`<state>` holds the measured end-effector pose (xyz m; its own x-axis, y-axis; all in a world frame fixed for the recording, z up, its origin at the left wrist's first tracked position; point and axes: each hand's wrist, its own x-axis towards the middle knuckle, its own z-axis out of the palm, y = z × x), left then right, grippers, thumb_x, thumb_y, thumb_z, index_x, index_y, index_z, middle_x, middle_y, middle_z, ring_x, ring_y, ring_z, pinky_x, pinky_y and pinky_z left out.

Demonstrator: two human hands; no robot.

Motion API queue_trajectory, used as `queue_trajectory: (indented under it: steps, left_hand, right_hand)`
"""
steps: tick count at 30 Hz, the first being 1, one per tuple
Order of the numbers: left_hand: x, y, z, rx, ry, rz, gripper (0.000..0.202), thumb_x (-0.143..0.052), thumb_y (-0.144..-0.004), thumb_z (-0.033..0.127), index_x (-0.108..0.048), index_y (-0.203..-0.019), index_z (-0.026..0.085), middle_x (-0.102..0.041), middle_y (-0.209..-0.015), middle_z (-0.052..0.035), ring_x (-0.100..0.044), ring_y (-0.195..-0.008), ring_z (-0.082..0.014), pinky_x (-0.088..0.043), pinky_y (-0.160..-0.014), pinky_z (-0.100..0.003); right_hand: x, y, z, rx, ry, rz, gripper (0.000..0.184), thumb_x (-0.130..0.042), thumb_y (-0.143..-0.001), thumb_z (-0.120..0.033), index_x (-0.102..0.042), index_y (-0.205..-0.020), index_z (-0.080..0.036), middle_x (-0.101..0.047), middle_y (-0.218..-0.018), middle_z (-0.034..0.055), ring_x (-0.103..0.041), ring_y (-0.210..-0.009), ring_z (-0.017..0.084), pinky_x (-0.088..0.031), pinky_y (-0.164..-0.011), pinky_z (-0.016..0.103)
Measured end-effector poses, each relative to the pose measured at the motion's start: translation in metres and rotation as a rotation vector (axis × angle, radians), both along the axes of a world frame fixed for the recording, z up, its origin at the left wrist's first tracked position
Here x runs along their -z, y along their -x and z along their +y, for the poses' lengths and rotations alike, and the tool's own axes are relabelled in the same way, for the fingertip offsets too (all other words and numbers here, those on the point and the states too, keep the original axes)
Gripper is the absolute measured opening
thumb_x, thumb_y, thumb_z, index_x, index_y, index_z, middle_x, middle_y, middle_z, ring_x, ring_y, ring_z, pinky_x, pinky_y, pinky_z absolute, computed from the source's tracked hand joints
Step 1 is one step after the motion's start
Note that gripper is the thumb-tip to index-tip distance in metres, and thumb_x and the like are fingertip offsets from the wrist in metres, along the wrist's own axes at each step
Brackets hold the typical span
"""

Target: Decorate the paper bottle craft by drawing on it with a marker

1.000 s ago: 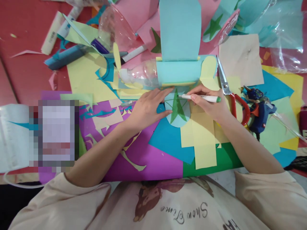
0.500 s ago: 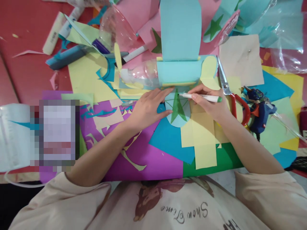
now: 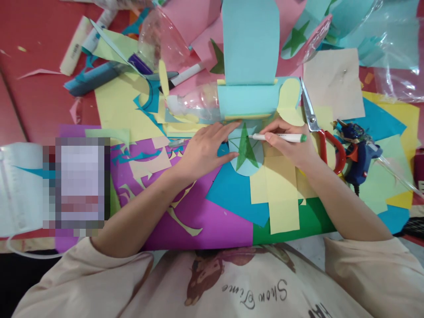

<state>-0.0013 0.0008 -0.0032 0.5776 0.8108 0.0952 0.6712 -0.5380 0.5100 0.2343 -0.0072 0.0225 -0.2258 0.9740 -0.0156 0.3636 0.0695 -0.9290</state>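
A white marker with a green end [image 3: 287, 138] is gripped in my right hand [image 3: 286, 141]. Its tip meets the edge of a partly coloured green star [image 3: 245, 152] on a light-blue paper piece [image 3: 234, 164]. My left hand [image 3: 207, 145] lies with thumb and fingers apart, pressing that piece's left edge. Just beyond both hands rests a clear plastic bottle [image 3: 198, 102] on its side, wrapped in light-blue paper [image 3: 247, 100]. An upright-looking light-blue panel [image 3: 251, 42] joins the wrap, and a yellow paper tab [image 3: 290, 99] sits near its right end.
Red-handled scissors [image 3: 326, 141] lie right of my right hand, beside a blue glue gun [image 3: 359, 161]. A blurred-out device [image 3: 81, 183] is at the left. Purple paper [image 3: 198, 225], yellow paper [image 3: 284, 212] and scraps cover the near table. A second green star [image 3: 296, 37] lies farther back.
The marker tip has shifted slightly right and downward along the star, with my right hand still around it. My left hand stays in place.
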Motion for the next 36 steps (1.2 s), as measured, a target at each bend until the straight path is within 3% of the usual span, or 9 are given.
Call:
queue_trajectory:
  steps: [12,22,32,36]
  left_hand:
    - [0.0010,-0.0002,0.0000,0.006,-0.019,0.000,0.057,-0.058,-0.088,0.036,-0.046,-0.140,0.015,-0.063,-0.096,-0.0068,-0.061,-0.094,-0.0241,-0.048,-0.088,-0.037]
    - [0.0005,-0.0001,0.0001,0.013,-0.018,0.006,0.058,-0.059,-0.088,0.036,-0.046,-0.140,0.015,-0.063,-0.098,-0.0074,-0.061,-0.093,-0.0238,-0.048,-0.087,-0.037]
    - [0.0008,-0.0001,0.0003,0.010,-0.015,0.014,0.057,-0.056,-0.090,0.038,-0.045,-0.141,0.015,-0.063,-0.096,-0.0070,-0.060,-0.093,-0.0242,-0.048,-0.087,-0.038]
    - [0.0013,0.0007,0.0002,0.022,-0.037,0.011,0.058,-0.056,-0.090,0.039,-0.044,-0.141,0.014,-0.063,-0.094,-0.0068,-0.060,-0.091,-0.0246,-0.048,-0.087,-0.039]
  right_hand:
    - [0.0005,0.0017,0.0009,0.031,-0.009,0.020,0.007,-0.064,-0.082,-0.023,-0.068,-0.078,-0.020,-0.066,-0.071,0.0007,-0.058,-0.064,0.012,-0.046,-0.054,0.026]
    - [0.0033,0.0002,0.0020,0.040,-0.015,0.031,0.006,-0.064,-0.082,-0.022,-0.067,-0.077,-0.022,-0.063,-0.070,-0.0001,-0.059,-0.064,0.012,-0.048,-0.058,0.028]
    - [0.0019,0.0011,0.0021,0.057,0.028,0.054,0.009,-0.063,-0.078,-0.021,-0.069,-0.071,-0.020,-0.065,-0.066,0.0005,-0.055,-0.058,0.011,-0.042,-0.052,0.026]
    - [0.0062,-0.0035,0.0027,0.038,0.048,0.105,0.015,-0.059,-0.084,-0.024,-0.074,-0.084,-0.022,-0.065,-0.065,-0.0005,-0.048,-0.051,0.010,-0.038,-0.048,0.026]
